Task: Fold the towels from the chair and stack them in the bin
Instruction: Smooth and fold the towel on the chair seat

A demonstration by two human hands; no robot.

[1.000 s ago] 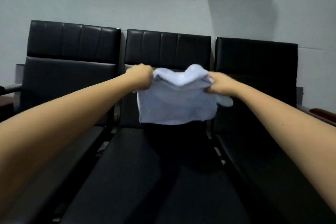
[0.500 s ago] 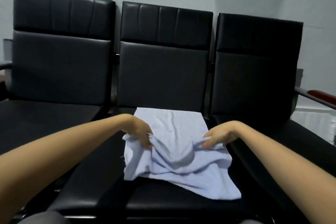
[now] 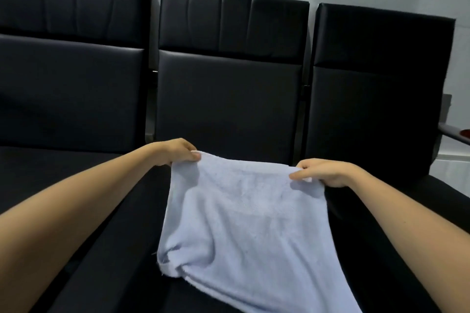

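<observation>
The pale blue terry towel (image 3: pixel 244 223) lay spread along the seat of the middle black padded chair (image 3: pixel 229 99). Its near end ran out of view at that chair's front, and a bunched, twisted corner sat on the seat's left side. Towards the chair's backrest, the towel's far edge was lifted off the seat and stretched between two hands. The left hand (image 3: pixel 175 152) pinched the far left corner, its fingers (image 3: pixel 193 156) curled on the cloth. The right hand (image 3: pixel 323 173) pinched the far right corner likewise, a finger lying along the hem.

This looked like a fold of this towel being set up. The next move would likely call for smoothing the twisted corner, then bringing the held edge towards the chair's front with the corners matched. No bin showed.
</observation>
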